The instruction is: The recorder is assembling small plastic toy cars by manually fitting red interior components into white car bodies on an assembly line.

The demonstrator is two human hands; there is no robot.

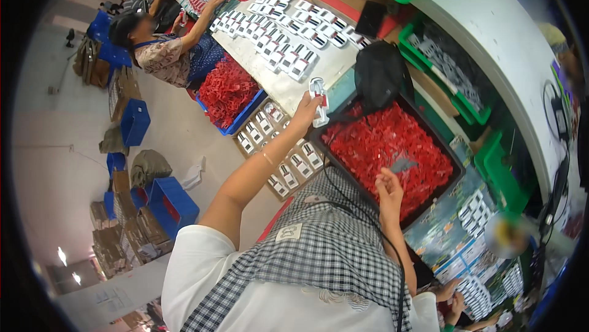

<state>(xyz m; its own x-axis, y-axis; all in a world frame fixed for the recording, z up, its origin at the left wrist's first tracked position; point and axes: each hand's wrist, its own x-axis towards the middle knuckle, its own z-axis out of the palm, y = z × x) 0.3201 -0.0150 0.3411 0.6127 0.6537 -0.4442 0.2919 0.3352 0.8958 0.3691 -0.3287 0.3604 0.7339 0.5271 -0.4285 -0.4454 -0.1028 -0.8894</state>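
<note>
My left hand (pixel 305 112) grips a white plastic housing (pixel 318 94) with a small red piece in it, held upright by the near edge of the table. Below and to the right stands a black bin (pixel 457 159) heaped with small red plastic parts (pixel 374 142). Over the near side of this bin is my right hand (pixel 389 194), its fingers curled together in a pinch; anything between them is too small to make out. A grey piece (pixel 402 165) lies on the red parts just beyond those fingertips.
Rows of white housings (pixel 279 40) cover the table beyond, near a black bag (pixel 381 74). A carton of housings (pixel 288 172) stands at lower left, beside a blue crate of red parts (pixel 230 92). Green bins (pixel 445 65) line the right. A co-worker (pixel 162 50) sits at far left.
</note>
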